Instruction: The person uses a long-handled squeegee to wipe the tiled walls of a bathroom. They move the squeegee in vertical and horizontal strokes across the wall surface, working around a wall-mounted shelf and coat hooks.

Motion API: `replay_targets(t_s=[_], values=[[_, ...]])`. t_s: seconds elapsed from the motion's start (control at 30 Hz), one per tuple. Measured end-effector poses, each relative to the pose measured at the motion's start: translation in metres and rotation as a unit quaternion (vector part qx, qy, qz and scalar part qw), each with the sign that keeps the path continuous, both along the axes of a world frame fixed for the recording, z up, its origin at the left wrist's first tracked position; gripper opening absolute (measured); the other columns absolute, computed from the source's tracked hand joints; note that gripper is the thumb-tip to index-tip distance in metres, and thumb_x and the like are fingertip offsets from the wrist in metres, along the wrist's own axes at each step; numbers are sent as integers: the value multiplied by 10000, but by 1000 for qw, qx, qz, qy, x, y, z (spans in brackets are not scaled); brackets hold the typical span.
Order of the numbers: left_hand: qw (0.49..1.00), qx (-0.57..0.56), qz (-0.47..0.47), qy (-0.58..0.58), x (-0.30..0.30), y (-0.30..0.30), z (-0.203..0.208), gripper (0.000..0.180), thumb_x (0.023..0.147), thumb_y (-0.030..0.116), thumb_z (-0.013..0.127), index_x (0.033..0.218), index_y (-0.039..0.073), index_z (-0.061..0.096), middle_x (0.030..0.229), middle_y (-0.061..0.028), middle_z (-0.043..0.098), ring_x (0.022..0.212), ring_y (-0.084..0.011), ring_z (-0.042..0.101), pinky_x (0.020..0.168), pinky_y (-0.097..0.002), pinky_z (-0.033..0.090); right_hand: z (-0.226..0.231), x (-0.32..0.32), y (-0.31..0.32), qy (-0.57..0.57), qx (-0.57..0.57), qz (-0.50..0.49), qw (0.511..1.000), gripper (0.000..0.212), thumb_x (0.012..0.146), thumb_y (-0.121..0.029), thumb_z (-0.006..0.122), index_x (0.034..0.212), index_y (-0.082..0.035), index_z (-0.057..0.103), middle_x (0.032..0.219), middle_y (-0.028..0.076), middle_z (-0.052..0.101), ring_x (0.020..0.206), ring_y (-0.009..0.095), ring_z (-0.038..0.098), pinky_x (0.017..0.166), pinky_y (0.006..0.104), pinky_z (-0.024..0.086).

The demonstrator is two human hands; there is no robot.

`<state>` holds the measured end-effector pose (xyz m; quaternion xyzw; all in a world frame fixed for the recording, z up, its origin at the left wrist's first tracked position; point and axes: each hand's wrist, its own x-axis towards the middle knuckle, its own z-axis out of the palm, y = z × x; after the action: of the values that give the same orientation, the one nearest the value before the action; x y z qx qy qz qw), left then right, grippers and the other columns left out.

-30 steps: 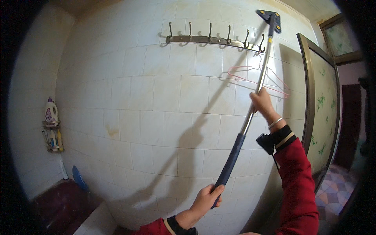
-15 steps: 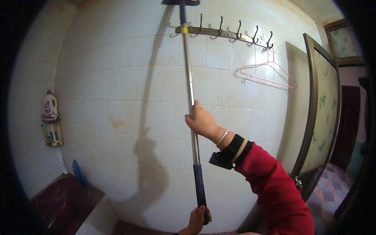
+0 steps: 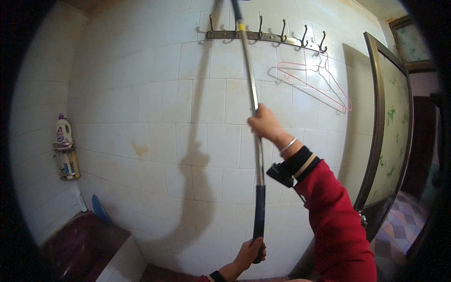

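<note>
Long-handled wall mop (image 3: 254, 136), stiff metal pole, light but top-heavy, upright against tiled wall toward 12 o'clock: my left hand (image 3: 249, 253) wraps the dark foam grip at 6 o'clock, right hand (image 3: 264, 123) clasps mid-shaft.

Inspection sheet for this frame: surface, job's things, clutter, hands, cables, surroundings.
Surface: white tiled wall, one yellowish stain.
Job's things: long pole raised along the wall, its top out of frame.
Clutter: pink hanger on hook rail; bottles on corner shelf.
Hands: right hand grips the pole's metal middle; left hand grips its dark lower end.
Cables: nothing seen.
Surroundings: framed door at right, dark ledge lower left.
</note>
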<state>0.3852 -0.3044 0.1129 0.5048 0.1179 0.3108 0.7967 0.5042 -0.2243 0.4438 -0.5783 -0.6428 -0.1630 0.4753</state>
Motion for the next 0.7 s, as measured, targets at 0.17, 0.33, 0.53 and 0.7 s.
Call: replay_targets(t_s=[0.17, 0.33, 0.53, 0.7], values=[[993, 91, 4, 76, 15, 6, 40, 394, 829, 431, 483, 732, 49, 471, 556, -29, 477, 458, -114, 469, 441, -250, 412, 22, 81, -12, 106, 82, 77, 988, 255, 674, -107, 516, 848, 63, 438, 634, 154, 545, 536, 238, 562, 502, 342, 456], [975, 172, 33, 135, 11, 15, 53, 397, 828, 430, 487, 721, 48, 471, 544, -9, 464, 436, -88, 444, 405, -230, 376, 2, 136, -48, 179, 130, 58, 974, 188, 676, -99, 516, 793, 25, 438, 624, 64, 478, 514, 151, 478, 442, 301, 409], [965, 189, 119, 138, -4, 22, 55, 423, 787, 462, 535, 706, 48, 498, 524, 2, 453, 408, -68, 432, 379, -201, 360, -3, 135, -50, 199, 129, 29, 971, 206, 701, -136, 506, 746, 44, 415, 590, 85, 478, 466, 163, 492, 383, 299, 407], [973, 131, 156, 112, -44, 36, 26, 364, 803, 397, 546, 714, 46, 511, 552, 0, 467, 435, -67, 421, 384, -201, 351, -24, 91, -19, 105, 170, -32, 979, 245, 721, -166, 526, 745, 50, 413, 547, 121, 489, 461, 192, 504, 389, 322, 413]])
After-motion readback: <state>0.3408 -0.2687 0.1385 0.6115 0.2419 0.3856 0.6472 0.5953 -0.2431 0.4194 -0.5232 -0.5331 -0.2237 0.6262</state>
